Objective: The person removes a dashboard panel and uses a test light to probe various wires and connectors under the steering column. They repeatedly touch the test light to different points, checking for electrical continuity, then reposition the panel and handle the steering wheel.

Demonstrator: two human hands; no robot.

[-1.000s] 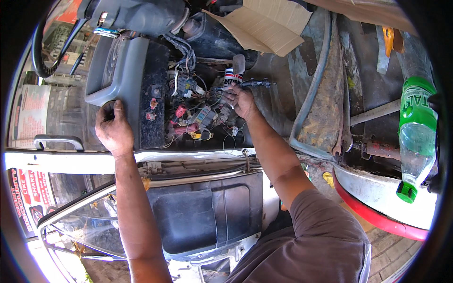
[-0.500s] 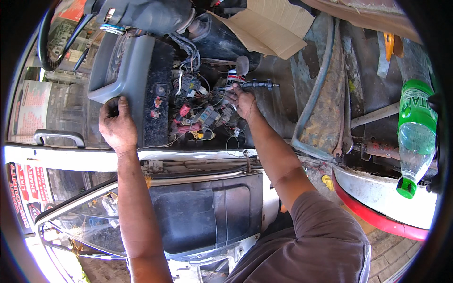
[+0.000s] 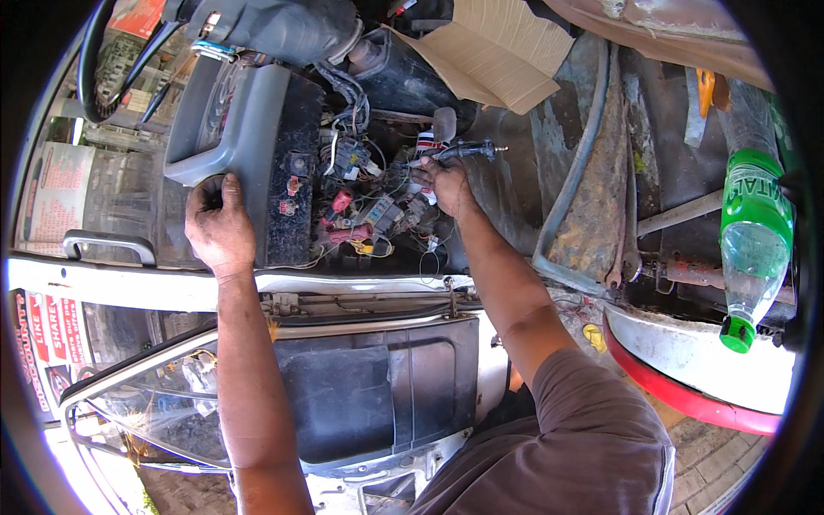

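Note:
My left hand (image 3: 221,225) has its fingers curled on the lower edge of the grey dashboard panel (image 3: 249,120), beside a dark board (image 3: 288,240) with small connectors. My right hand (image 3: 442,187) is in the exposed wiring (image 3: 369,219), fingers bent round something I cannot make out. It is just below a striped cylindrical can (image 3: 429,137) and a black cylindrical part with a thin tip (image 3: 476,149). Red plastic connectors (image 3: 342,200) and a grey connector block (image 3: 378,209) lie among the wires to its left.
A steering wheel (image 3: 96,103) and column (image 3: 266,26) are at upper left, flattened cardboard (image 3: 481,51) at top. A plastic bottle with green label (image 3: 751,249) is on the right. An open door (image 3: 352,395) stands below, beside a white and red curved body part (image 3: 695,403).
Both hands keep much the same hold, my right fingers moving only slightly. The view has shifted a little, so the dashboard and wiring appear slightly further right.

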